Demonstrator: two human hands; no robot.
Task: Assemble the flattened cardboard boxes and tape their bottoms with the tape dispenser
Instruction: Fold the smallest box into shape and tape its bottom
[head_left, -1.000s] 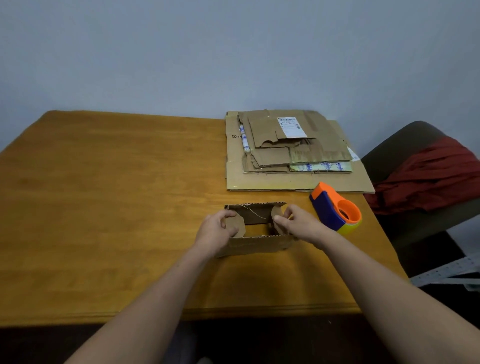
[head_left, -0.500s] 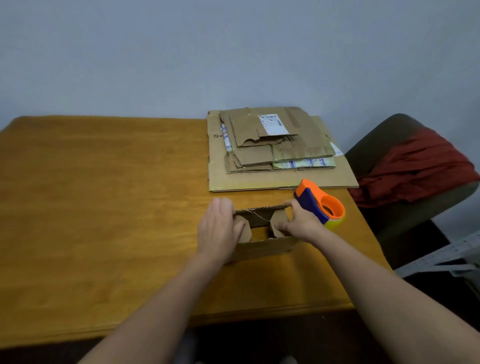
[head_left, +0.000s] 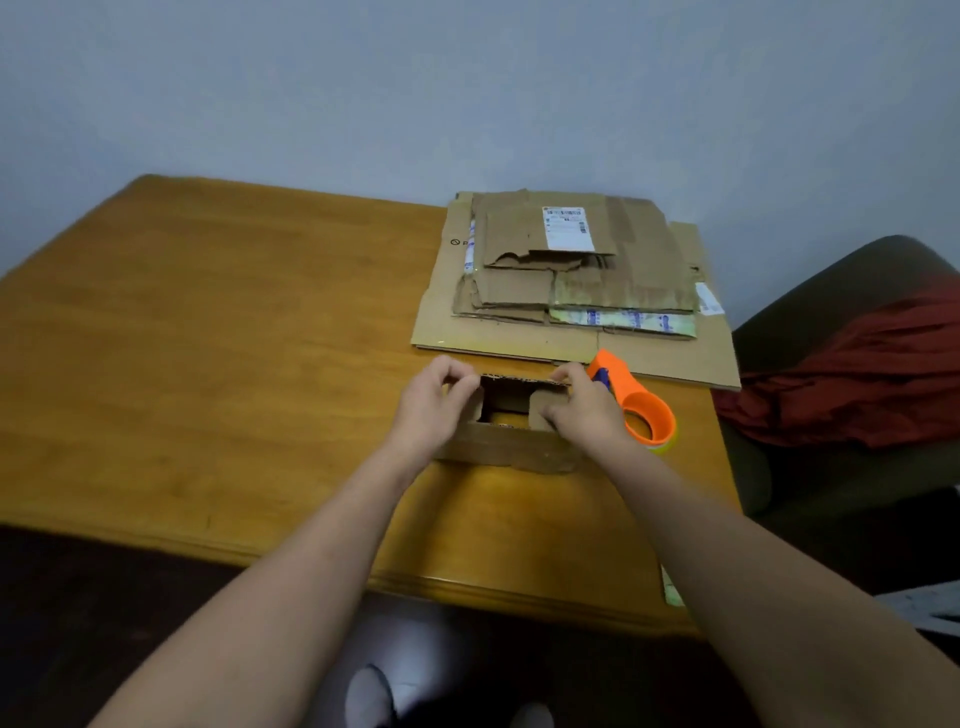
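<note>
On the box (head_left: 511, 452), left hand (head_left: 434, 410) grip clamps the left flap, right hand (head_left: 584, 413) grip the right flap; tape dispenser (head_left: 666, 423) just beside.

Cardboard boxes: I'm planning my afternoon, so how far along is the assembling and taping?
Done: one small box stands opened up on the table. In hand: the left hand and right hand hold its end flaps turned inward. Left: closing the bottom, taping with the tape dispenser lying beside the right hand, and the stack of flattened boxes behind.
</note>
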